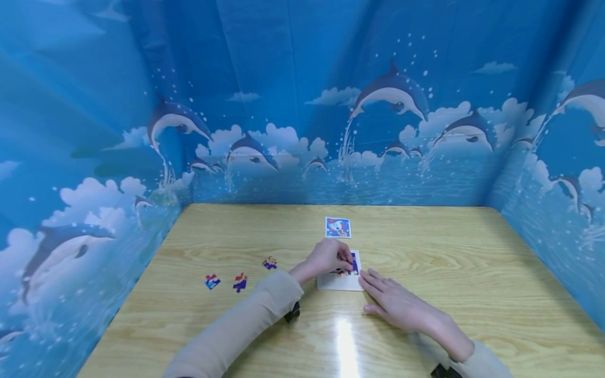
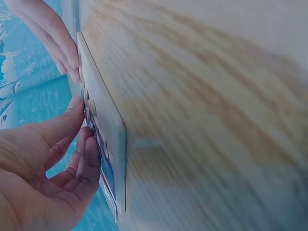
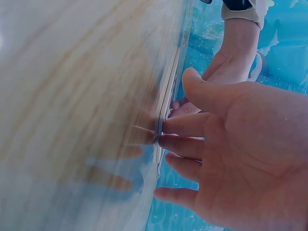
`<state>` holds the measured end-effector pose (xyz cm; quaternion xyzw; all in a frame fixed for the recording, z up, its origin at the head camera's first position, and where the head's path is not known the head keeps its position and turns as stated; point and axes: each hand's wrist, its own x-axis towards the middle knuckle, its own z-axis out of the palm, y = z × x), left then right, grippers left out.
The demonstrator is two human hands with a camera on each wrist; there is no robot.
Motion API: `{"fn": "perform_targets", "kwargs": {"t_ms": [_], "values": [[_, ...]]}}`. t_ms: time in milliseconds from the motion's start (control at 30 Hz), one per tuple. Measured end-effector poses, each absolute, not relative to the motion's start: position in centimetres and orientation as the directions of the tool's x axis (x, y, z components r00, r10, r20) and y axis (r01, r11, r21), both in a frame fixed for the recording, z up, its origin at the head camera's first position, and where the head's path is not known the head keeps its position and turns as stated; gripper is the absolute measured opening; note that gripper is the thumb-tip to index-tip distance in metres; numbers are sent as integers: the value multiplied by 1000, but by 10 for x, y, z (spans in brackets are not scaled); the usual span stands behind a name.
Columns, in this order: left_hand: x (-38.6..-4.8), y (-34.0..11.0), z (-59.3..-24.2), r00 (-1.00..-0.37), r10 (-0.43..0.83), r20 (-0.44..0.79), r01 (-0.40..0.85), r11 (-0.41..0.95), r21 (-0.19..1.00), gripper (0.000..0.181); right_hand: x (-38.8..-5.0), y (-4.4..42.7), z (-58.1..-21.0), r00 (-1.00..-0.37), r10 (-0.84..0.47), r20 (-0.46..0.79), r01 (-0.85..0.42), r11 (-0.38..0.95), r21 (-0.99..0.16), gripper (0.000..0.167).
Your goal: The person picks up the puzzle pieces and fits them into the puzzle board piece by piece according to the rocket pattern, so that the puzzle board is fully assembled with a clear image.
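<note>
We see the left hand (image 1: 331,256) bent over a white puzzle board (image 1: 337,284), its thumb and fingers curled down onto the puzzle pieces (image 1: 354,261) laid there; we cannot tell whether a piece is pinched between them. The board lies flat directly beneath this grip, its near part bare and some of the pieces hidden by the hand. To the right of the grip, we find the right hand (image 1: 394,304) unclosed, its fingers stretched out and their tips touching the board's right edge.

Left of the left hand, beyond the board, we see three loose clusters on the table (image 1: 425,236): an orange-and-purple cluster (image 1: 270,263) nearest the grip, a red-orange and purple cluster (image 1: 240,282) farther out, and a red-and-blue cluster (image 1: 212,281) farthest. Just past the grip, away from the person, we see a white-bordered picture card (image 1: 337,228); well behind it hangs a blue dolphin backdrop (image 1: 293,105).
</note>
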<state>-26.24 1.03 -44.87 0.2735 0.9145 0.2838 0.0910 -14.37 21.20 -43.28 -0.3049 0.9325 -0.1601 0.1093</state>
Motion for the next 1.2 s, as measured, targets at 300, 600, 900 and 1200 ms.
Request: {"fn": "perform_targets", "kwargs": {"t_ms": [300,600,900,1200], "values": [[-263,12,-449,-816,578,6,472,660,585,11,-143,212,-433,-791,-605,-96,-539,762,-359,65],[-266,10,-449,-813,582,1,477,667,572,9,-143,212,-432,-791,-604,-98,-538,762,-361,64],[-265,5,-440,-855,519,-8,408,683,606,14,-144,212,-431,-792,-602,-99,-532,761,-372,64],[-269,-25,-421,-872,485,71,404,629,664,16,-142,208,-428,-793,-602,-89,-531,756,-383,62]]}}
